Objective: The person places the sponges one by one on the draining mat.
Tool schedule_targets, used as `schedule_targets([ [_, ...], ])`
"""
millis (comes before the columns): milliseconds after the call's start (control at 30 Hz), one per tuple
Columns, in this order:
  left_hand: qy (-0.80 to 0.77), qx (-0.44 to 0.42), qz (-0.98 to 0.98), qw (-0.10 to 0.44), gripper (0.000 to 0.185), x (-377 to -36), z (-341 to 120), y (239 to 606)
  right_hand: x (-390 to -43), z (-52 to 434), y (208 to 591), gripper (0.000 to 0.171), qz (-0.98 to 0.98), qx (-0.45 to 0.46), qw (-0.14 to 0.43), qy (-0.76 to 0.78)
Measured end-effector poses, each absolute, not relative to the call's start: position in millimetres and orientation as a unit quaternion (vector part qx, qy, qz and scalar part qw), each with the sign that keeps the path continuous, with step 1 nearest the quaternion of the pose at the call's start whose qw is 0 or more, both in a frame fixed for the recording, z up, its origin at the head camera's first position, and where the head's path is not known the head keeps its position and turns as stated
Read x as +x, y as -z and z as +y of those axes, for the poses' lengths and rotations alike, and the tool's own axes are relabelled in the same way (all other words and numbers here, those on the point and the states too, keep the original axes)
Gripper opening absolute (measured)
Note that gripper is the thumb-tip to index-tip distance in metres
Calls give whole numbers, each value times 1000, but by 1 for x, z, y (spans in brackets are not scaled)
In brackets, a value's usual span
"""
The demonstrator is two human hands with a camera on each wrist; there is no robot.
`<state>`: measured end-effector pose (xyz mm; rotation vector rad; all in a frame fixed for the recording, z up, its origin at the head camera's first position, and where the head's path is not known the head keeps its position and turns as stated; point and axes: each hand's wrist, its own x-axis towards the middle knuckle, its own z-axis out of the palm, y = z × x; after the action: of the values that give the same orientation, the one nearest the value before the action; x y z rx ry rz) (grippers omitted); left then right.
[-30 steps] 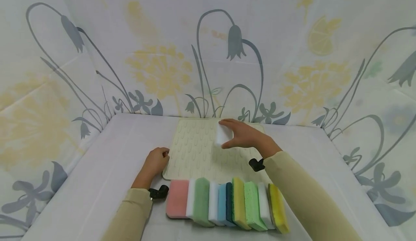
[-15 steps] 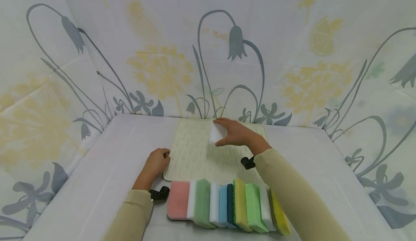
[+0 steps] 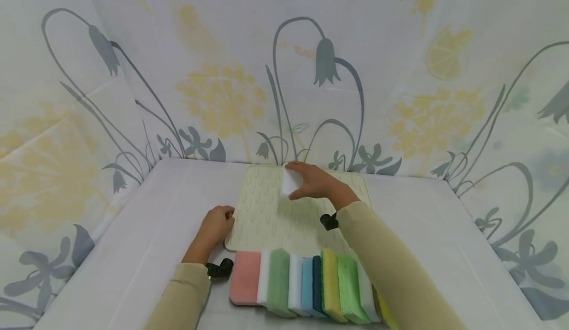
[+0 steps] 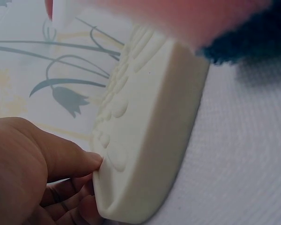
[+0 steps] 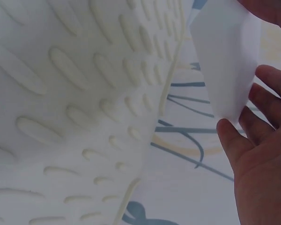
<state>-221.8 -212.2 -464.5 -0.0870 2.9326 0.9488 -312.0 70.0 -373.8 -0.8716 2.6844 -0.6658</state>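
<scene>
Bare tabletop (image 3: 146, 231) flanks the mat (image 3: 266, 216); the sponge row (image 3: 306, 288) blocks its near edge.

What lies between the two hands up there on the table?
In the head view, only bare ridged cream rubber mat lies between the left hand and the right hand holding a white sponge block.

White sponge block (image 3: 289, 184) upright over far edge of cream ribbed mat (image 3: 266, 216), mat flat.

right hand (image 3: 317, 184) — grips white sponge (image 3: 289, 183) over mat (image 3: 266, 211) | left hand (image 3: 216, 225) — at mat edge
</scene>
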Motion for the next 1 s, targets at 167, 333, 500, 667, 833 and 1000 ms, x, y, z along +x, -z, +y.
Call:
schedule_targets([
  [167,-307,-30,951,30,37,-223,-212,466,-317,61,376,88,917,-296,126,236],
  [333,-305,-31,952,28,36,-223,-212,467,-322,53,378,88,916,-289,128,246],
  [500,-306,-28,951,26,36,-223,-212,467,-325,44,381,87,917,-286,129,246],
  [667,-308,-32,951,22,36,-222,-212,469,-330,35,385,85,916,-286,133,246],
  [833,-307,-31,951,14,36,-220,-212,469,-335,27,390,84,916,-286,136,247],
  [1000,-310,-27,950,10,35,-220,-211,466,-339,22,393,85,918,-284,135,244],
])
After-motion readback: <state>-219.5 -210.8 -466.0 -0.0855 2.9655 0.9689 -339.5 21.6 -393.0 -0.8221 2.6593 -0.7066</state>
